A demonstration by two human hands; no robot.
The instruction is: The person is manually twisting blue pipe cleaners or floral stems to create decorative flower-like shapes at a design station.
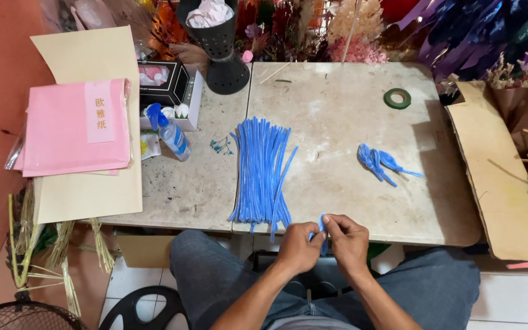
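My left hand (pixel 299 246) and my right hand (pixel 346 239) meet at the near edge of the stone table (pixel 337 110). Together they pinch one blue pipe cleaner (pixel 322 227), bent into a small loop between the fingertips. A bundle of straight blue pipe cleaners (pixel 262 170) lies on the table just beyond my left hand. Farther right rest a few bent blue pipe-cleaner loops (pixel 379 162).
A green tape roll (pixel 397 98) sits at the back right. A blue spray bottle (pixel 171 134), a black box (pixel 161 82), pink and tan paper sheets (pixel 74 127) and a black perforated pot (pixel 218 46) occupy the left and back. A cardboard flap (pixel 499 177) lies on the right.
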